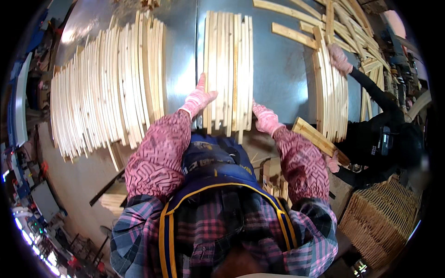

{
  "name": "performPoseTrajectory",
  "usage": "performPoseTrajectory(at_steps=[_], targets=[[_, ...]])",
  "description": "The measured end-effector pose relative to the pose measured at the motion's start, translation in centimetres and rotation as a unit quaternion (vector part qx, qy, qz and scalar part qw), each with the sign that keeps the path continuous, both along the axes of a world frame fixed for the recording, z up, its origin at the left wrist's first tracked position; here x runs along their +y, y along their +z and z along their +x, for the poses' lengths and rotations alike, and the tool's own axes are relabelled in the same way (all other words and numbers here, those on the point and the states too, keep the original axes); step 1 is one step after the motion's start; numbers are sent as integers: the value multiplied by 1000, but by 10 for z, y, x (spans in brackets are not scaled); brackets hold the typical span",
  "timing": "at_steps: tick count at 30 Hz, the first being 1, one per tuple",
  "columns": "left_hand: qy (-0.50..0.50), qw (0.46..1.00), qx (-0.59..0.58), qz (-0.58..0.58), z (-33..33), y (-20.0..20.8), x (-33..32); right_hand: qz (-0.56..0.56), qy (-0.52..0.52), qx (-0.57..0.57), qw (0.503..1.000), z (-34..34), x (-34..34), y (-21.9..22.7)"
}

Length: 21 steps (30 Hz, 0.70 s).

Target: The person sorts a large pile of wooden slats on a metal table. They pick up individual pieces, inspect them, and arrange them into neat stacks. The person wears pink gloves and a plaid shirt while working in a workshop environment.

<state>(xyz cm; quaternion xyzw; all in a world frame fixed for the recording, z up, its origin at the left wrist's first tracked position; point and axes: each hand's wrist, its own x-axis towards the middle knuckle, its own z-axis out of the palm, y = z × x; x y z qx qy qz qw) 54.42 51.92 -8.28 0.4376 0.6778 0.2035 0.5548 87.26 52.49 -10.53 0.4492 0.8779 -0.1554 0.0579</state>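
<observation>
A row of pale wooden strips (227, 65) lies side by side on the metal table in front of me, their near ends uneven. Along its left edge is my left hand (198, 99) in a pink knitted glove, index finger stretched forward and thumb out over the strips. My right hand (266, 119), gloved the same way, is at the row's lower right edge with its fingers pointing at the strips. Neither hand is wrapped round a strip. Whether the right fingertips touch the wood is hard to make out.
A wider row of wooden strips (106, 83) lies to the left on the metal table (287, 78). At right, a co-worker (389, 134) in dark clothes and pink gloves handles a board (320, 136) beside another row (331, 92). Loose boards (347, 28) pile up far right; stacked wood (380, 217) stands lower right.
</observation>
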Motion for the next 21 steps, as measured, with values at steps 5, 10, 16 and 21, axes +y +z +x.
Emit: performPoseTrajectory(at_steps=[5, 10, 16, 21], targets=[[106, 994, -40, 6, -10, -31, -30, -172, -107, 99, 974, -15, 53, -8], [183, 978, -47, -90, 0, -21, -55, -266, -328, 150, 894, -36, 68, -1], [79, 981, 174, -44, 28, -20, -66, -268, -338, 118, 895, -88, 43, 1], [79, 972, 213, 60, -26, 25, -119, -228, -239, 89, 940, -125, 13, 38]])
